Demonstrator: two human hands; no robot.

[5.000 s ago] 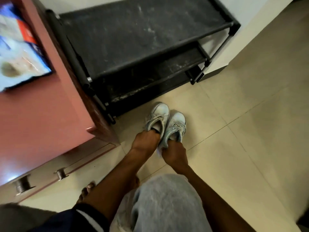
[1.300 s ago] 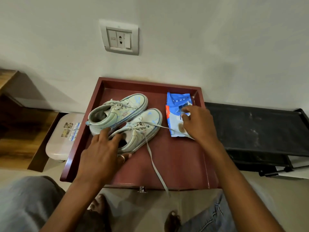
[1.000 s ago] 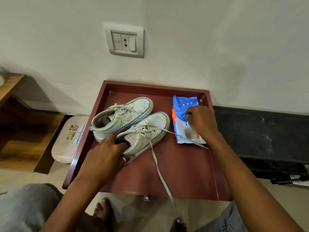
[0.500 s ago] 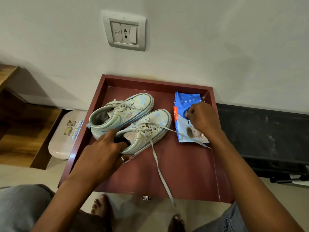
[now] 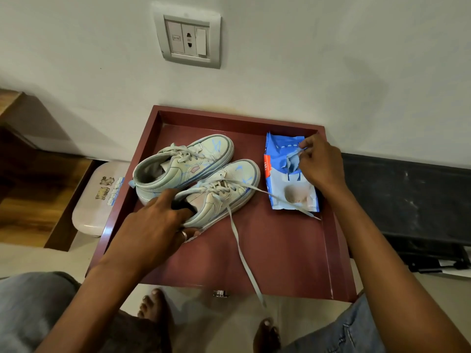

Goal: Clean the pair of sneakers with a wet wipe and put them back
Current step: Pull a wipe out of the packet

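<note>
The right hand [image 5: 319,166] pinches the wipe pack's [image 5: 290,174] thin, limp flap, while the left hand [image 5: 155,228] grips the near sneaker's [image 5: 224,192] soft, light heel collar.

Soft, dim indoor light, faint shadows, wide-angle bending at edges.

A white switch plate [image 5: 189,38] with a socket sits on the pale wall [image 5: 331,59]. Beside the dark red bench [image 5: 280,250], to its right, stands a dusty black rack [image 5: 407,194]; to its left, a cream stool [image 5: 98,200] with stickers, and a wooden shelf [image 5: 23,159].
</note>
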